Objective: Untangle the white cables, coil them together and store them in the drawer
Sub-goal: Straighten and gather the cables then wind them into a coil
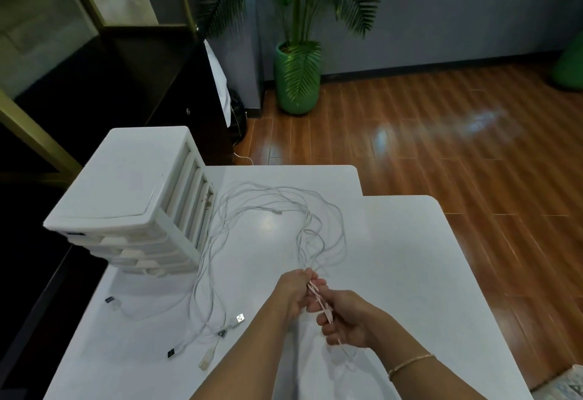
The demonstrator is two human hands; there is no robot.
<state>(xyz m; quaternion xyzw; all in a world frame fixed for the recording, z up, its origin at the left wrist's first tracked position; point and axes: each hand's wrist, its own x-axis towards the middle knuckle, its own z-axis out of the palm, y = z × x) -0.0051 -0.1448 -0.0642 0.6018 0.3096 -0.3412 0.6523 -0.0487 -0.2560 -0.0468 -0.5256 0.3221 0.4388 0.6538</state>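
A white table carries a white drawer unit at its left, drawers shut. White cables loop loosely across the tabletop beside the unit, their plugs lying near the front edge. The left hand and right hand meet above the table, both with fingers curled tight around a bunch of the cables.

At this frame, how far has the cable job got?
Early. Nothing looks finished: the white cables sprawl in loose loops across the table. In hand: left hand and right hand grip a bunch of strands. Left: the untangling, coiling, and storing in the drawer unit, whose drawers appear closed.
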